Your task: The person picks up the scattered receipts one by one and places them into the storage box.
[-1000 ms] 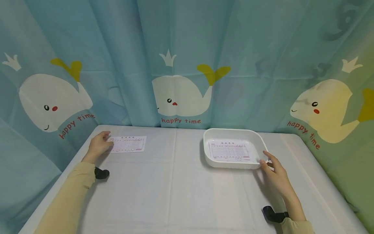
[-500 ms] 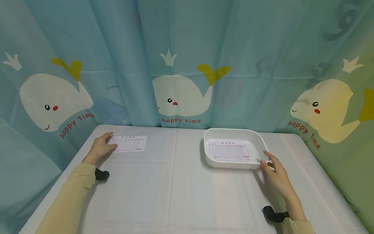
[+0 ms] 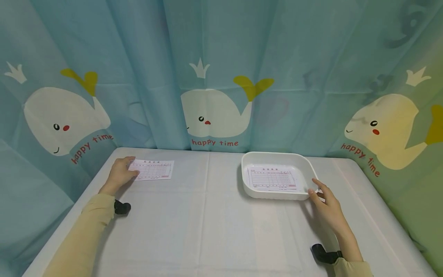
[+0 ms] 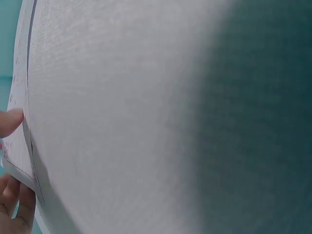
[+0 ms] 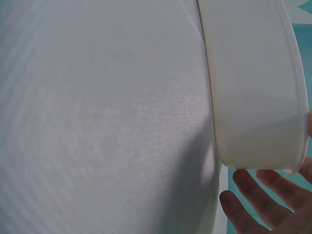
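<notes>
At the back left of the table lies a white receipt form (image 3: 154, 170) with a purple printed grid. My left hand (image 3: 119, 173) pinches its left end. In the left wrist view the thumb (image 4: 10, 122) presses on top of the form (image 4: 18, 146), with fingers (image 4: 24, 207) under its slightly raised end; whether it is one sheet or more, I cannot tell. A white plastic tray (image 3: 277, 195) at the back right holds similar forms (image 3: 271, 179). My right hand (image 3: 327, 206) grips the tray's near right corner, thumb and index finger at the rim.
A white cloth covers the table (image 3: 194, 231). Behind it and at both sides hangs a blue-green curtain (image 3: 221, 38) with printed whales. Each wrist wears a black camera mount (image 3: 122, 207).
My left hand has moved slightly right onto the form's left end and pinches it; the form has shifted up a little. The right hand and the tray have stayed in place.
</notes>
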Tool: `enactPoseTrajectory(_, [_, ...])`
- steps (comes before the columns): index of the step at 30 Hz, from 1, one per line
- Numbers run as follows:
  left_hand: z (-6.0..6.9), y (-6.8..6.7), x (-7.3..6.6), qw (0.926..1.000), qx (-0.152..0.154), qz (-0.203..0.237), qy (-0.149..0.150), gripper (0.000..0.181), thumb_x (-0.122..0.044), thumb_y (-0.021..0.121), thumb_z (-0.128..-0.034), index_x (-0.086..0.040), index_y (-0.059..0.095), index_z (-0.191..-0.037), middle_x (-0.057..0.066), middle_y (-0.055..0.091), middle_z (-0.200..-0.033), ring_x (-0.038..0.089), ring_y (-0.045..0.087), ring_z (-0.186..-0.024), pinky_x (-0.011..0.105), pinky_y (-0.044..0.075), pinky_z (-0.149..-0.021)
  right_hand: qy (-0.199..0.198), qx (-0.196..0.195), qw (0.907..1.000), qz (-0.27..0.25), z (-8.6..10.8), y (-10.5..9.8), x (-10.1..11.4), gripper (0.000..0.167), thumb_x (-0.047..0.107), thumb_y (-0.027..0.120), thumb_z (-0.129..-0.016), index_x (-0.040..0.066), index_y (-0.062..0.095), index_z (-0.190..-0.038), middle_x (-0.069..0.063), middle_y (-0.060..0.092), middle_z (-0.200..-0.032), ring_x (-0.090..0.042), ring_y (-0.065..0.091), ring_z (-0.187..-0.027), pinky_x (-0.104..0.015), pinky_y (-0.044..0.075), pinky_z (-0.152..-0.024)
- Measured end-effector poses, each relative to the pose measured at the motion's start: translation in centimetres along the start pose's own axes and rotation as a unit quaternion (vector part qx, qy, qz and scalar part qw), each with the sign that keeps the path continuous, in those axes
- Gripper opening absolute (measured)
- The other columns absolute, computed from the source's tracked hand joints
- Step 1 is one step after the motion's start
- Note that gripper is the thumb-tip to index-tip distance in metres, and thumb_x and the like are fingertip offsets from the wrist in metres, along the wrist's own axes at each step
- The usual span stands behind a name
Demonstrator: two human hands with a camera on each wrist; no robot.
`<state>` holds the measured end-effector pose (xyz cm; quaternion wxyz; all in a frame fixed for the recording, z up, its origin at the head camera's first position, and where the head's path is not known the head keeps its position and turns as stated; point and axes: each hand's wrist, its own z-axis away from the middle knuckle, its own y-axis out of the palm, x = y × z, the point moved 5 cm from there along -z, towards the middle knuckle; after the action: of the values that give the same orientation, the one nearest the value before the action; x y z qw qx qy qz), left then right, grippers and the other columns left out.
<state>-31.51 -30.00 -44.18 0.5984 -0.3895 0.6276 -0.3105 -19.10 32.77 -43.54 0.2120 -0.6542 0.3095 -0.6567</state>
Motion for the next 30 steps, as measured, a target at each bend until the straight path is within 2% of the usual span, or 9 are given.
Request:
enactPoseTrajectory(7, [0.4,-0.1,0.0,0.9994,-0.022,0.024,-0.010,0.051,0.002,0.057,-0.0855,0.014,0.044,-0.133,0.041,0.044,-0.127,0.055,0.046,-0.115,0.062,0.040,-0.096,0.003,0.002,1.0000,0.002,0.0,0.0,-0.1,0.061,0.036,0.043,-0.101,0.005,0.025,-0.151,-0.033,0.025,-0.150,-0.049,0.040,-0.125,-0.066,0.039,-0.096])
enactPoseTrajectory(13, [0.8,-0.2,-0.1,0.9983,-0.044,0.030,-0.024,0.045,0.002,0.049,-0.0889,0.013,0.046,-0.132,0.038,0.044,-0.129,0.052,0.048,-0.114,0.059,0.044,-0.092,0.007,0.006,1.0000,0.001,-0.1,0.1,-0.2,0.062,0.037,0.043,-0.101,0.005,0.024,-0.151,-0.033,0.024,-0.151,-0.049,0.039,-0.126,-0.067,0.037,-0.098])
enactPoseTrajectory(18, [1.2,-0.5,-0.5,0.9966,-0.061,0.050,-0.022,0.041,0.002,0.042,-0.0922,0.011,0.049,-0.131,0.035,0.048,-0.128,0.047,0.052,-0.108,0.051,0.048,-0.082,0.007,0.000,1.0000,-0.001,-0.1,0.1,-0.2,0.061,0.037,0.043,-0.101,0.004,0.025,-0.151,-0.033,0.025,-0.150,-0.049,0.040,-0.126,-0.066,0.037,-0.098])
enactPoseTrajectory(21, [1.6,-0.8,-0.7,0.9952,-0.065,0.070,-0.022,0.041,0.002,0.038,-0.0934,0.010,0.050,-0.131,0.033,0.049,-0.129,0.043,0.053,-0.104,0.038,0.045,-0.074,0.009,0.000,1.0000,-0.001,-0.1,0.1,-0.3,0.062,0.036,0.043,-0.101,0.005,0.025,-0.151,-0.033,0.025,-0.151,-0.049,0.039,-0.126,-0.067,0.037,-0.098])
enactPoseTrajectory(24, [2.0,-1.0,-0.9,0.9937,-0.067,0.086,-0.025,0.041,0.002,0.035,-0.0942,0.008,0.051,-0.132,0.032,0.049,-0.132,0.040,0.053,-0.101,0.030,0.040,-0.071,0.009,0.002,1.0000,-0.001,0.0,0.1,-0.3,0.062,0.036,0.043,-0.101,0.005,0.025,-0.151,-0.033,0.024,-0.151,-0.049,0.038,-0.127,-0.067,0.037,-0.098])
enactPoseTrajectory(30, [3.0,-1.5,-1.3,0.9901,-0.075,0.112,-0.040,0.043,0.000,0.035,-0.0944,0.004,0.051,-0.134,0.030,0.046,-0.139,0.042,0.052,-0.106,0.032,0.039,-0.075,0.011,0.006,0.9999,0.000,-0.1,0.1,-0.2,0.062,0.037,0.043,-0.101,0.005,0.024,-0.151,-0.033,0.023,-0.151,-0.050,0.038,-0.127,-0.067,0.038,-0.098])
